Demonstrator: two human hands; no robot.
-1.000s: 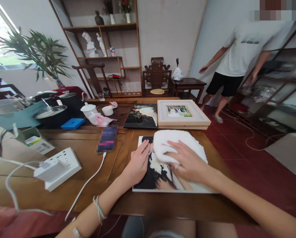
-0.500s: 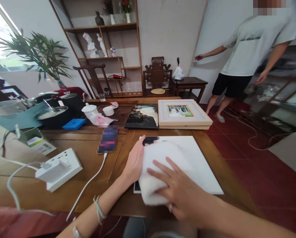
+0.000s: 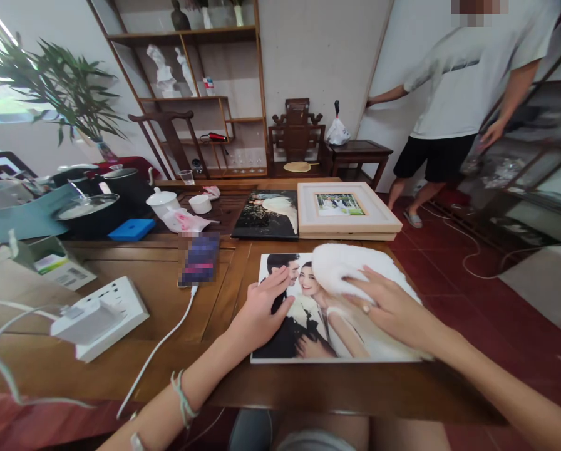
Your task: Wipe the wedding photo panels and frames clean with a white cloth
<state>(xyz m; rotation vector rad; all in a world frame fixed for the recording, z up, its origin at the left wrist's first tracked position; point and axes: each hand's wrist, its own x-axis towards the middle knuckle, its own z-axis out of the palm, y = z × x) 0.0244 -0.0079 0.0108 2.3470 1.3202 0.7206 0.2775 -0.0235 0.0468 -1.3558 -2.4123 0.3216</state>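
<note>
A large wedding photo panel (image 3: 308,326) lies flat at the near edge of the wooden table (image 3: 177,307). My left hand (image 3: 262,310) rests flat on the panel's left side, fingers spread. My right hand (image 3: 388,304) presses a white fluffy cloth (image 3: 341,266) onto the panel's upper right part, fingers lying over the cloth.
Behind the panel lie a dark photo print (image 3: 268,215) and a light wooden framed picture (image 3: 344,210). A phone (image 3: 200,258) on a white cable, a white power strip (image 3: 104,316), pots and a teapot (image 3: 162,202) fill the left. A person in a white shirt (image 3: 463,88) stands at the right.
My right hand has swept the cloth from the panel's near left up to its far right, uncovering the couple's picture. The person behind has shifted slightly.
</note>
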